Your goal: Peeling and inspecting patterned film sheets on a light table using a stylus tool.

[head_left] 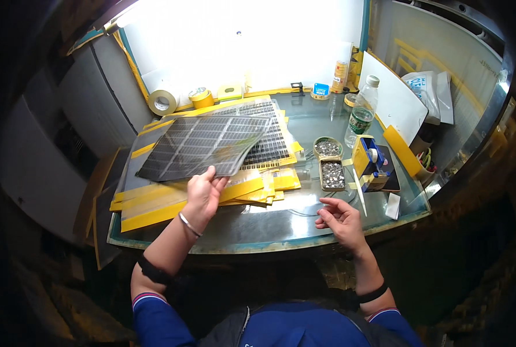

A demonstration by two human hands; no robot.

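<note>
My left hand [205,195] pinches the near edge of a thin dark film sheet [203,144] printed with a grid of small rectangles. The sheet is tilted and slightly bowed. Beneath it lies another sheet [276,144] with black rectangular marks, on a pile of clear sheets edged with yellow tape [165,213]. Over the table's front edge, my right hand [342,222] is loosely curled with fingers apart, and nothing shows in it. Ahead of it are a round dish [327,147] and a rectangular tin [332,175], both full of small dark and silvery pieces.
A blue and yellow tape dispenser [369,162] stands right of the tin, with a water bottle [362,113] behind it. Tape rolls [162,102] line the back left of the glass-topped table [246,234]. A white board [394,87] leans at the right.
</note>
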